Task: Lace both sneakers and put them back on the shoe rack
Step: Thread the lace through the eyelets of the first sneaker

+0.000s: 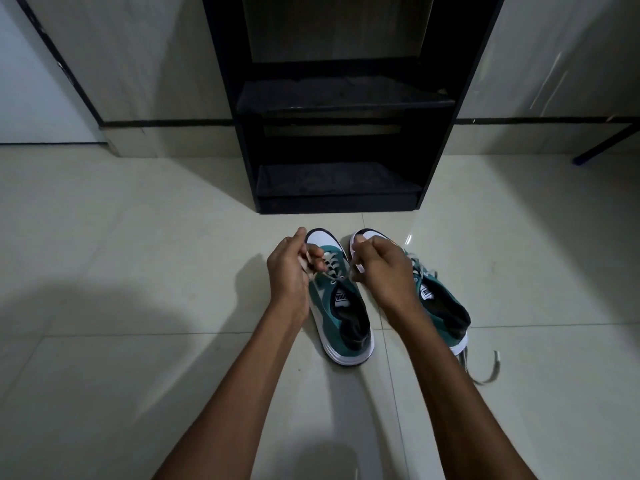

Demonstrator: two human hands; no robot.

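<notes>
Two teal sneakers with white toe caps and soles stand side by side on the floor, toes pointing at the black shoe rack (pixel 341 188). My left hand (pixel 289 271) and my right hand (pixel 384 271) each pinch one end of the grey lace (pixel 330 271) of the left sneaker (pixel 341 317), pulling it sideways over the upper eyelets. The right sneaker (pixel 441 303) lies partly under my right wrist. Its loose lace (pixel 490 370) trails on the floor behind the heel.
The rack has two dark shelves (pixel 346 95) in view, with nothing on them. Pale glossy floor tiles (pixel 138 271) spread all around. A blue-tipped furniture leg (pixel 585 157) stands at the far right, a wall and a door frame at the left.
</notes>
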